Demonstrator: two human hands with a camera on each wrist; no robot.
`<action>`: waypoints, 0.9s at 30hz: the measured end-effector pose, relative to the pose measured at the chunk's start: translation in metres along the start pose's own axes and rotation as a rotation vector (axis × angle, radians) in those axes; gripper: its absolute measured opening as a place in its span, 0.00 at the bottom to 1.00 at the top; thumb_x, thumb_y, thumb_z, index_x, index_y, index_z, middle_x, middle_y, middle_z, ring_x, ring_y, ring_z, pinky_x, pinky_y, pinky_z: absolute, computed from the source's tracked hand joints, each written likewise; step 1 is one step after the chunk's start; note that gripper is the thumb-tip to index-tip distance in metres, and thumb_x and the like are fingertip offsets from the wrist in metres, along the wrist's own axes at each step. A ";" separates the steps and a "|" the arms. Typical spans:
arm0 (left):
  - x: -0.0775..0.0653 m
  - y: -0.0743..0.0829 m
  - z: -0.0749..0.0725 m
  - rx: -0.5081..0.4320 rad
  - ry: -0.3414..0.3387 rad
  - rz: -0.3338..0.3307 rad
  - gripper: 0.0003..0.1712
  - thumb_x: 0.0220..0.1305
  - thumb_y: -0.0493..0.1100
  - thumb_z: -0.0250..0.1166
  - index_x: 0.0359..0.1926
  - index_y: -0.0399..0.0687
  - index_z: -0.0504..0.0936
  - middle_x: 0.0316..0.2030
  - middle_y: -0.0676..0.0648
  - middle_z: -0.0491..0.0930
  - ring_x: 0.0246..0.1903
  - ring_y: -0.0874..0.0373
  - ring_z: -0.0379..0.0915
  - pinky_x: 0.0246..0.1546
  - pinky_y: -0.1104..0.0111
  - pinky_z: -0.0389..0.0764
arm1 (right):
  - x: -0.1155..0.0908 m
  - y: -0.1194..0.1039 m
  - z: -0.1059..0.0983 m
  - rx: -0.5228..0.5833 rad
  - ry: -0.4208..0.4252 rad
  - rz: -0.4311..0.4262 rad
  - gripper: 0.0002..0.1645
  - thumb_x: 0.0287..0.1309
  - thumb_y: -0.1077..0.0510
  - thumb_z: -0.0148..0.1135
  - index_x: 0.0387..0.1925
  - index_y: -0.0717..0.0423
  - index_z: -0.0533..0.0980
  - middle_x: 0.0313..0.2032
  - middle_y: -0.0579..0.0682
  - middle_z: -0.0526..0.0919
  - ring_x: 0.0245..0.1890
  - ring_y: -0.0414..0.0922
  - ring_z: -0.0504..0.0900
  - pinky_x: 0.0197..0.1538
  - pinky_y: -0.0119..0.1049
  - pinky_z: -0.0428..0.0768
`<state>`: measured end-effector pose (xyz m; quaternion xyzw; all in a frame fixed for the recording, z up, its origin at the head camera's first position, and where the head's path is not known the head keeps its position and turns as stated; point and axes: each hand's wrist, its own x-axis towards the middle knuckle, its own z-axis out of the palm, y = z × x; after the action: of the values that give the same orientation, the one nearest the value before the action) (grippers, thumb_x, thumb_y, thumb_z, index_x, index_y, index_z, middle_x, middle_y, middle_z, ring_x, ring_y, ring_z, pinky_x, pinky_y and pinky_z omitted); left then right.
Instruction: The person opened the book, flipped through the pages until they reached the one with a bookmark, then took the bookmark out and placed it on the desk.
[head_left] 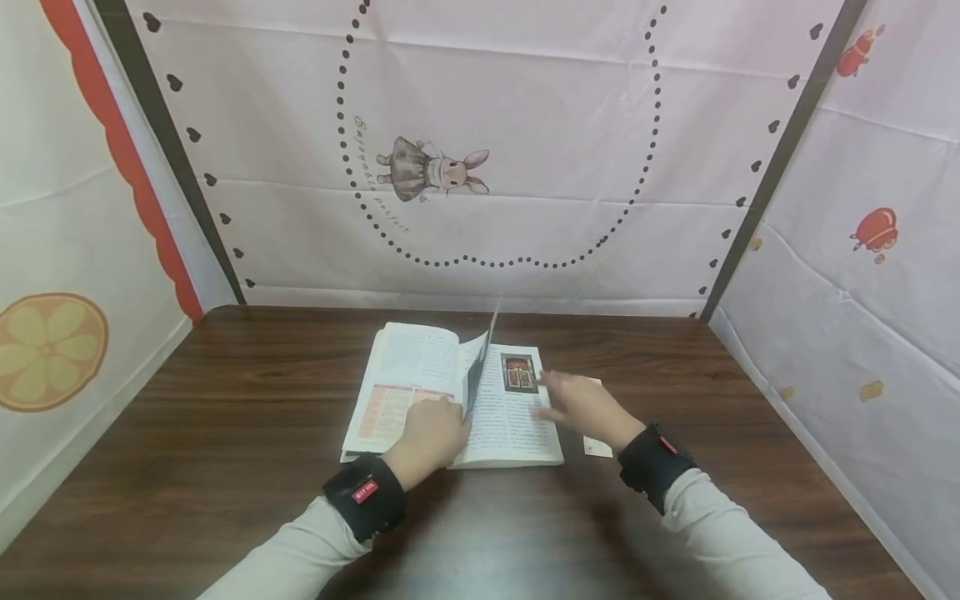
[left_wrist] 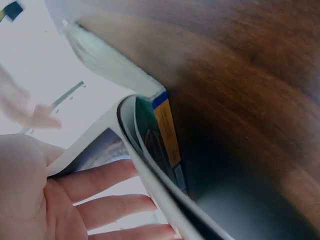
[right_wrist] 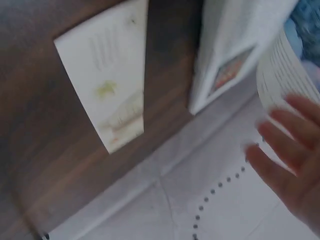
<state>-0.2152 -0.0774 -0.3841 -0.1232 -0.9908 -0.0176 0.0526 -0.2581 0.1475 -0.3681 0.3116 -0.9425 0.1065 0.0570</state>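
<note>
An open book (head_left: 517,433) lies on the wooden table with a page (head_left: 477,373) standing upright near its middle. My left hand (head_left: 435,429) rests low on the left-hand pages beside that leaf. In the left wrist view its fingers (left_wrist: 107,181) are extended and spread against the pages, and a curved page edge passes near the thumb. Over the right-hand page, beside a printed picture, hovers my right hand (head_left: 585,407). Its fingers (right_wrist: 285,140) look loosely spread and hold nothing in the right wrist view. Motion blur softens them.
A pale printed card (right_wrist: 107,80) lies on the table just right of the book, partly covered by my right forearm in the head view. The brown tabletop (head_left: 247,433) meets patterned cloth walls (head_left: 525,167) at the back and sides.
</note>
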 end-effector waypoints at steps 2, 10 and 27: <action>-0.001 -0.005 -0.002 -0.126 -0.012 -0.047 0.22 0.68 0.50 0.51 0.27 0.38 0.79 0.16 0.46 0.71 0.18 0.55 0.68 0.19 0.66 0.68 | -0.003 0.000 0.008 0.036 -0.148 0.006 0.40 0.52 0.44 0.66 0.58 0.69 0.69 0.55 0.64 0.77 0.53 0.56 0.79 0.54 0.48 0.77; -0.017 -0.021 -0.011 -0.330 0.112 -0.081 0.22 0.67 0.47 0.52 0.23 0.35 0.78 0.15 0.44 0.73 0.16 0.55 0.67 0.16 0.68 0.63 | -0.003 -0.007 0.023 0.060 -0.388 0.098 0.51 0.43 0.39 0.71 0.63 0.63 0.66 0.61 0.59 0.73 0.61 0.53 0.73 0.63 0.46 0.70; -0.017 -0.050 0.002 -0.110 0.538 0.093 0.61 0.42 0.22 0.65 0.71 0.70 0.49 0.68 0.32 0.51 0.63 0.30 0.55 0.55 0.35 0.63 | 0.003 -0.009 0.023 0.023 -0.383 0.077 0.47 0.39 0.43 0.75 0.58 0.63 0.70 0.50 0.60 0.80 0.46 0.52 0.80 0.55 0.45 0.76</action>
<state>-0.2112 -0.1297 -0.3888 -0.1623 -0.9321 -0.1012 0.3077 -0.2563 0.1334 -0.3879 0.2907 -0.9460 0.0582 -0.1309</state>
